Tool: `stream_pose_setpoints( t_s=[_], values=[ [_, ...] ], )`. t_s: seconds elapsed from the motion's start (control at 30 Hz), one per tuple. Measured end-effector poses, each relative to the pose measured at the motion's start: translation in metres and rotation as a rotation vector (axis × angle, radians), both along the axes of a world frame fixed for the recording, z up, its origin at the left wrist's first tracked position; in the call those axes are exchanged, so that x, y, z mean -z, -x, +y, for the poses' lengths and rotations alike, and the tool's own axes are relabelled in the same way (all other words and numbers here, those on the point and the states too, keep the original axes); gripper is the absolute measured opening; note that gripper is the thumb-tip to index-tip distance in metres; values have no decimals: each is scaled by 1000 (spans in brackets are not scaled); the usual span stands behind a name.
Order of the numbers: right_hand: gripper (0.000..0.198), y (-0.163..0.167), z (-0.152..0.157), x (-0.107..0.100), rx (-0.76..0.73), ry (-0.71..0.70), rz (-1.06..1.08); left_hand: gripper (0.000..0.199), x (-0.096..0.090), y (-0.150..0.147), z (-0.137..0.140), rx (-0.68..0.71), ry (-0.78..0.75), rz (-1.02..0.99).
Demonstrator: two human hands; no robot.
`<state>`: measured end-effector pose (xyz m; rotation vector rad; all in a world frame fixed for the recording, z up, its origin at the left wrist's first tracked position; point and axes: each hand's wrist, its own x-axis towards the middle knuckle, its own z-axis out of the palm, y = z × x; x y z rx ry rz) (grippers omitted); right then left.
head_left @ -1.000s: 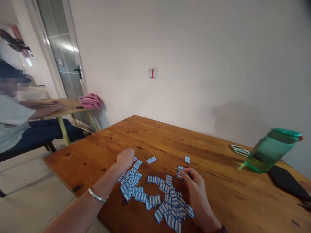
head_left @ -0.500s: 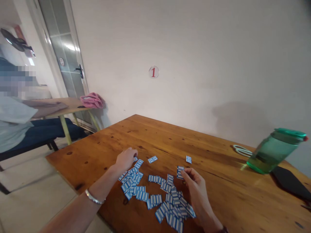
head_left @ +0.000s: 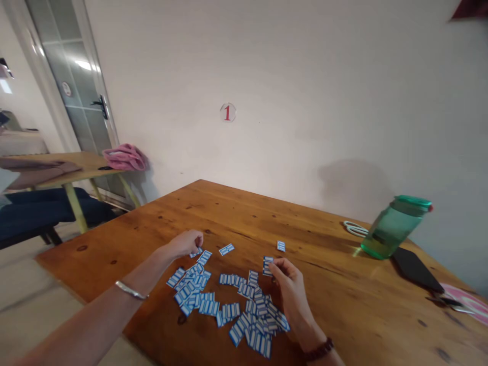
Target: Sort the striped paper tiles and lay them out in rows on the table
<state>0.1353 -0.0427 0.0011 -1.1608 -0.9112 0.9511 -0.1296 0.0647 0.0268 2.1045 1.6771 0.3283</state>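
Observation:
Small blue-and-white label cards lie in a loose, overlapping heap on the wooden table. A second cluster of label cards spreads to the left, below my left hand. My left hand is closed, its curled fingertips on a label card at the cluster's far edge. Between thumb and fingers, my right hand pinches another label card just beyond the right heap. Two single cards lie apart farther back: one label card in the middle and one label card toward the right.
A green bottle stands at the right beside a white cable. Near it lie a black phone, a metal tool and a pink item. At the left, another person's arm rests on a table with a pink cloth.
The view has turned right, bringing the tool and pink item into sight. My left hand has shifted slightly, exposing more of the card under its fingertips. My right hand keeps its card.

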Motion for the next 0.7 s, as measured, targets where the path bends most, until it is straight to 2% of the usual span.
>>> stream_pose_setpoints(
  t_s=[0.13,0.27,0.3,0.37,0.43,0.53,0.63,0.7],
  values=[
    [25,0,1,-2,14,-17,17,13,-4,3,5,-4,7,-98],
    [25,1,1,-2,9,-20,34,5,-23,-11,-7,-31,-60,-244],
    [25,1,0,-2,6,-18,40,8,-28,-21,-15,-35,-62,-309],
    [25,1,0,-1,-5,-8,52,15,-37,-46,-32,-40,43,-621],
    [25,1,1,1,-13,-6,62,16,-39,-77,-51,20,162,-841],
    [26,1,3,5,-28,-27,82,17,-30,-119,-71,77,369,-992],
    [27,0,5,9,-71,-24,126,18,-12,-143,-74,3,320,-1055],
    [26,-1,6,11,-89,-17,147,14,-1,-150,-70,-43,224,-1063]
  ],
)
